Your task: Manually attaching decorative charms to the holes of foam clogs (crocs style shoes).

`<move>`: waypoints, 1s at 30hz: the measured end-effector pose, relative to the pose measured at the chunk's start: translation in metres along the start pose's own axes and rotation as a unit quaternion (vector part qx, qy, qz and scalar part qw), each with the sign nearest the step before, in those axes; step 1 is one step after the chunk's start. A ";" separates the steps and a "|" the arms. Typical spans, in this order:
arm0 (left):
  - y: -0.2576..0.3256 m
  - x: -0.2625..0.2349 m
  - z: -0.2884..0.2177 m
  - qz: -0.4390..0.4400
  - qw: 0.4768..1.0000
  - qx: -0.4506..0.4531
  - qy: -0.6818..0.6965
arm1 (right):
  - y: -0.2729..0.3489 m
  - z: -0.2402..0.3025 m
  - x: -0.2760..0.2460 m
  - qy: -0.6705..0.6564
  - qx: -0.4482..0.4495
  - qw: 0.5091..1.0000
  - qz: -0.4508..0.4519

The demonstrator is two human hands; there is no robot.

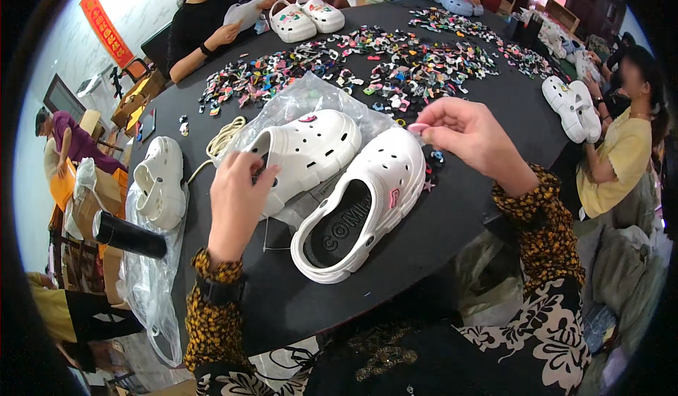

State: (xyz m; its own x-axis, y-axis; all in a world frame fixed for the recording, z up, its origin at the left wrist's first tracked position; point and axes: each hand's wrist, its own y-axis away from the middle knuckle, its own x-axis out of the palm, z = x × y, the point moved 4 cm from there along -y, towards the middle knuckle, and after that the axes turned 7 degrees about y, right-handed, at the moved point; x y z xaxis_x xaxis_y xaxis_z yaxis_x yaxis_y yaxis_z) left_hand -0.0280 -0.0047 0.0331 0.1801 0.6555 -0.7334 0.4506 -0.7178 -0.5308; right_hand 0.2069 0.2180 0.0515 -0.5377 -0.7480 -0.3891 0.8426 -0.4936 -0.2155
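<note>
Two white clogs lie side by side in front of me. My left hand is at the heel end of the left clog, fingers curled and thumb against its side; the hand hides part of that heel. On this clog's top sits a pink charm. My right hand pinches a small pink shoe charm just beside the toe of the nearer clog. That one has a pink charm on its side and a black insole. A clear plastic bag is spread beneath and behind the clogs.
Colourful shoe charms cover the table's far half. To the left are another white clog, a black cylinder and a coil of cord. Decorated clogs stand far back. Co-workers sit around the black table.
</note>
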 end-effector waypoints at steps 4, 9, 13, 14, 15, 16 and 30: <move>-0.017 0.023 0.009 0.058 0.997 0.032 -0.047 | -0.022 0.005 0.024 -0.004 0.001 0.999 0.049; -0.031 0.040 0.040 0.175 0.959 -0.136 0.176 | -0.052 0.016 0.054 0.075 -0.075 0.992 0.064; -0.045 0.039 0.028 0.151 0.922 -0.227 0.274 | -0.090 0.013 0.073 0.078 -0.100 0.989 0.073; -0.043 0.033 0.020 0.128 0.909 -0.228 0.323 | -0.097 0.018 0.078 0.080 -0.108 0.988 0.072; -0.043 0.031 0.013 0.118 0.911 -0.225 0.325 | -0.105 0.020 0.083 0.076 -0.113 0.988 0.074; -0.044 0.029 0.007 0.088 0.895 -0.228 0.373 | -0.112 0.023 0.087 0.092 -0.140 0.984 0.066; -0.047 0.039 0.017 0.020 0.763 -0.262 0.590 | -0.131 0.046 0.111 0.257 -0.314 0.914 0.011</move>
State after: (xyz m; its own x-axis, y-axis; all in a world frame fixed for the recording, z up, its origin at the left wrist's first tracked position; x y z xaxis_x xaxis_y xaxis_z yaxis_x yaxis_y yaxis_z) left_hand -0.0575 0.0511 0.0220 0.7250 0.6137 0.3127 0.6573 -0.7521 -0.0480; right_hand 0.0358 0.1793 0.0780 -0.5702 -0.3680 -0.7345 0.7916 -0.0072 -0.6109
